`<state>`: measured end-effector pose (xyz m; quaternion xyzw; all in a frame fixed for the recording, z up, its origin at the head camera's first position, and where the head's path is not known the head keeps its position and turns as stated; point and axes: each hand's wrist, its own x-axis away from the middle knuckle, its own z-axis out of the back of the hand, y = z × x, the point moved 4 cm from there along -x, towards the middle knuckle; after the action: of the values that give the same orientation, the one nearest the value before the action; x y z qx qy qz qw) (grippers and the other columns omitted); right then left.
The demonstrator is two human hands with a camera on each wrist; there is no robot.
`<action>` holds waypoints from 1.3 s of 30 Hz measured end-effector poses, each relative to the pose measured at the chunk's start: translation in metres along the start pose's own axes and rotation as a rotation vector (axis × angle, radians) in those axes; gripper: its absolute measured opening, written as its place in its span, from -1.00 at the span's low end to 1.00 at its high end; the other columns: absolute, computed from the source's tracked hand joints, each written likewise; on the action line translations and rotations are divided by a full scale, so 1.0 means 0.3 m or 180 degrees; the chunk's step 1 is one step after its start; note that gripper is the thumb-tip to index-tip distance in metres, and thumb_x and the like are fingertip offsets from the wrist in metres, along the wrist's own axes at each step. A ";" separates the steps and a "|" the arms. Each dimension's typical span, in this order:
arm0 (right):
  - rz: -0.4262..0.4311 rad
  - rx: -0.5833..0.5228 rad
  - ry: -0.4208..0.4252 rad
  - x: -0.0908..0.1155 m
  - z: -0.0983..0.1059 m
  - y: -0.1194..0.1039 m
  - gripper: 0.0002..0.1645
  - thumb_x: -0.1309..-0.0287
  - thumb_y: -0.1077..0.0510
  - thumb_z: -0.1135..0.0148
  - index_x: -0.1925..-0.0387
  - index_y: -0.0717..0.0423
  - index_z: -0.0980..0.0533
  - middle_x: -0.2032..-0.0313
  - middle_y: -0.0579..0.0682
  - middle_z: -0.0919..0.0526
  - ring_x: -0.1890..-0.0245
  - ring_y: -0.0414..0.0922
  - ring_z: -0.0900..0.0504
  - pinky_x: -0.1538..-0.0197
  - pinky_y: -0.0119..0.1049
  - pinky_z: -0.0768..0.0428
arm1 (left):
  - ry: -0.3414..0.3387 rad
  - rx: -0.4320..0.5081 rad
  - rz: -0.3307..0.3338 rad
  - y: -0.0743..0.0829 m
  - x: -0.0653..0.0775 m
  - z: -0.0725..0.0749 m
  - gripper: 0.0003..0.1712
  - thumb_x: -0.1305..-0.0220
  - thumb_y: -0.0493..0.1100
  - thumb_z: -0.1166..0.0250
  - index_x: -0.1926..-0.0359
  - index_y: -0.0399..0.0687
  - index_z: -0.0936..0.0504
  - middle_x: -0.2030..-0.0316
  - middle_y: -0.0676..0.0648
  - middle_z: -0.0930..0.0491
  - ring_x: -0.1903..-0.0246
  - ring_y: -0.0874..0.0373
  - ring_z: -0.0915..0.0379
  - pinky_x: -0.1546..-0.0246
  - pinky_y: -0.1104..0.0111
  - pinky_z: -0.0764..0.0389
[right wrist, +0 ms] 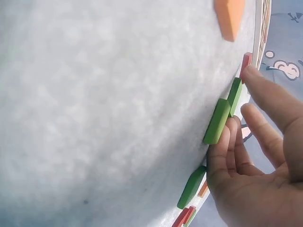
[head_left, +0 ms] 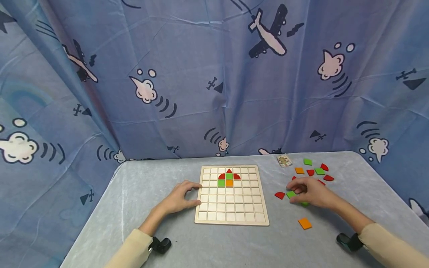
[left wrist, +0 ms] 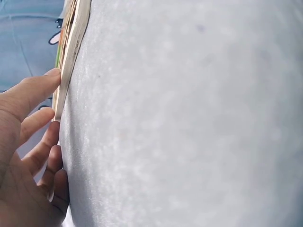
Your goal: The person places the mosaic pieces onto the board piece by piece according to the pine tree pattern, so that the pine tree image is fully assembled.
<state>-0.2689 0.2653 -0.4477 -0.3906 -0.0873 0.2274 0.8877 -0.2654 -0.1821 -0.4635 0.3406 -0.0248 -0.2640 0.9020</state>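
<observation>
A wooden grid board (head_left: 232, 205) lies on the grey-covered table, bearing an orange square (head_left: 229, 183), green squares and red curved and triangular pieces near its far side. My left hand (head_left: 179, 197) touches the board's left edge, thumb and fingers spread apart; the left wrist view shows the fingertips along that edge. To the right of the board, my right hand (head_left: 311, 192) hovers low over loose pieces, thumb and index finger apart. A green piece (head_left: 290, 194) shows between them, and a red quarter-round (head_left: 279, 195) lies just left of it. Another green piece (right wrist: 218, 120) stands close by the fingers.
Loose red, green and orange pieces lie beyond my right hand, among them a green square (head_left: 307, 162). Nearer to me is an orange square (head_left: 305, 223). A patterned card (head_left: 284, 160) lies at the back. A blue curtain (head_left: 187, 74) hangs behind the table.
</observation>
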 end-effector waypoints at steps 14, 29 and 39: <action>-0.0048 0.0030 -0.0081 -0.006 -0.007 -0.002 -0.72 -0.01 0.29 -0.57 0.21 0.20 -0.66 0.36 -0.03 -0.57 0.36 -0.08 -0.49 0.31 -0.36 -0.56 | -0.0004 -0.0010 0.0006 0.001 -0.002 0.000 -0.39 -0.22 -0.07 -0.51 -0.25 -0.10 -0.58 -0.13 -0.10 -0.53 -0.08 -0.07 -0.43 -0.13 0.00 -0.40; 0.0075 -0.0090 -0.0123 -0.015 -0.005 -0.004 -0.72 -0.06 0.28 -0.55 0.24 0.14 -0.58 0.29 -0.01 -0.58 0.31 -0.09 -0.55 0.22 -0.33 -0.60 | -0.0008 -0.0018 -0.0011 0.001 -0.001 0.001 -0.39 -0.22 -0.05 -0.51 -0.25 -0.10 -0.58 -0.12 -0.09 -0.53 -0.09 -0.07 -0.43 -0.14 -0.01 -0.39; 0.0125 -0.0250 0.0157 -0.035 0.027 -0.041 -0.79 -0.18 0.24 -0.47 0.16 0.17 -0.64 0.23 -0.01 -0.66 0.24 -0.06 -0.61 0.15 -0.29 -0.63 | -0.0005 -0.0006 -0.0003 0.009 0.000 0.005 -0.39 -0.22 -0.07 -0.51 -0.26 -0.12 -0.58 -0.12 -0.11 -0.53 -0.08 -0.07 -0.42 -0.13 -0.01 -0.39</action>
<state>-0.2768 0.2583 -0.4329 -0.4323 -0.0666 0.2315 0.8690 -0.2645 -0.1814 -0.4608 0.3395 -0.0252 -0.2647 0.9022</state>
